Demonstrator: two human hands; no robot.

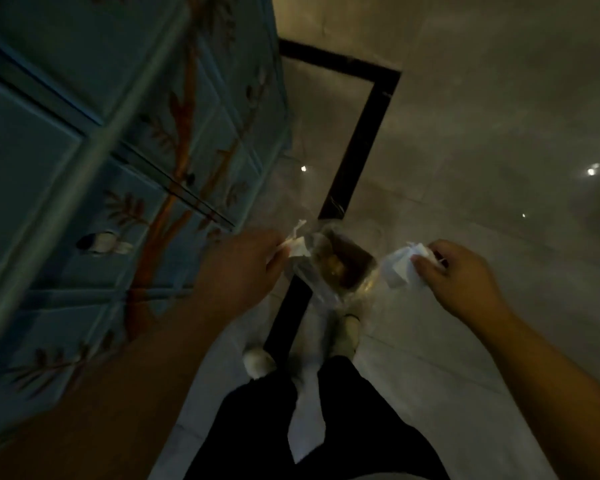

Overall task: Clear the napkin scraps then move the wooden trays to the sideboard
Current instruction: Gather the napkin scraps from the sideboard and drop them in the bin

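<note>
The person stands on a pale glossy tiled floor (465,133) crossed by a black inlaid border strip (357,140), looking straight down. The left hand (246,268) is curled closed around a small white torn napkin scrap (297,245), which pokes out past the fingertips. The right hand (461,275) pinches a larger crumpled white napkin scrap (400,266) between thumb and fingers, the paper bunched against the thumb tip.

Between the two hands, lower down on the floor, sits a small dark square waste bin lined with a clear plastic bag (340,268); something brownish lies inside, though the dim, blurred view does not let me tell what. Both scraps hang near the bin's rim, one at each side, apart from it.

A blue painted cabinet with orange branch and bird decoration (118,150) fills the left side. Below, dark trousers (257,427) and pale slippers (258,362) are seen.
</note>
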